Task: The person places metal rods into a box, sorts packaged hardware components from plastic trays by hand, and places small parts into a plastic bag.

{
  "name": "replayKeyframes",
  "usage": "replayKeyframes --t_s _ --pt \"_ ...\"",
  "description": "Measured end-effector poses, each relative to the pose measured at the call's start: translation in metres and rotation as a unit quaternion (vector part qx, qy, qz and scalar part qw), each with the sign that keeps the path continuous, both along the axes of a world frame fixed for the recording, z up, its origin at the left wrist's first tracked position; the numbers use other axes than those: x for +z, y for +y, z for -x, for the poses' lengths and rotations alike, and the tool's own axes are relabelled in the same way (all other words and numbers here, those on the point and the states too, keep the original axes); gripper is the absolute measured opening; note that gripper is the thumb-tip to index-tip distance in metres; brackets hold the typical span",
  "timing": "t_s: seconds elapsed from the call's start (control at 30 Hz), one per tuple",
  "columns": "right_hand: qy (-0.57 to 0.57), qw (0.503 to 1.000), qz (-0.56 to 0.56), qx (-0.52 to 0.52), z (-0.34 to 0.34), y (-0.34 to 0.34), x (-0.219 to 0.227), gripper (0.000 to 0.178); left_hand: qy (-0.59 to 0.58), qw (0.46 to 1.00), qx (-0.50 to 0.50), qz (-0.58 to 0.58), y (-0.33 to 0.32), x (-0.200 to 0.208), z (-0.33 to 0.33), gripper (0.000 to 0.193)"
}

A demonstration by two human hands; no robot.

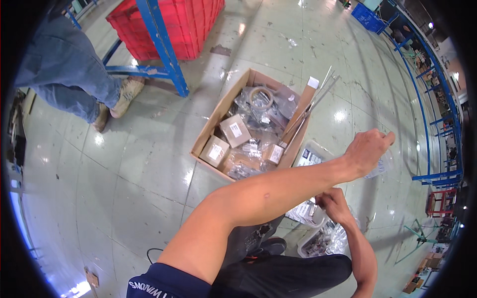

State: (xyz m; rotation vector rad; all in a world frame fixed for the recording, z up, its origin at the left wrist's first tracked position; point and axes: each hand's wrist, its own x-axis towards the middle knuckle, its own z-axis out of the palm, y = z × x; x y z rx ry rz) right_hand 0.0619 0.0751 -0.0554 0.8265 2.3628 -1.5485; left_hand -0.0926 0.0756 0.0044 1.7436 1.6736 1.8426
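My left arm reaches across to the right. My left hand is closed, and a clear plastic bag with blue print hangs below it, apparently from its grip. Lower down, my right hand bends over a white plastic bin of packaged parts, fingers pressed together; what they pinch is hidden. Just below sits another white bin filled with small clear bags. My left forearm covers part of the first bin.
An open cardboard box holds small boxes, plastic bags, a tape roll and long thin rods. A person in jeans stands at upper left, beside a blue metal frame and red crate. Blue racks line the right.
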Motion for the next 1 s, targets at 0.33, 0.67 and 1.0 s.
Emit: replayKeyframes --t_s 0.33,0.67,1.0 --pt "0.166 0.973 -0.024 -0.157 0.005 0.008 0.083 0.014 -0.05 0.997 0.025 0.043 -0.019 -0.009 0.04 0.021" --pt "0.233 0.962 0.081 -0.115 0.088 -0.015 0.103 0.015 0.009 0.988 -0.092 0.121 0.004 -0.063 0.043 0.014" --pt "-0.092 0.969 0.039 0.227 0.352 -0.042 0.084 0.027 -0.017 0.935 -0.3 0.191 -0.043 -0.037 0.059 0.02"
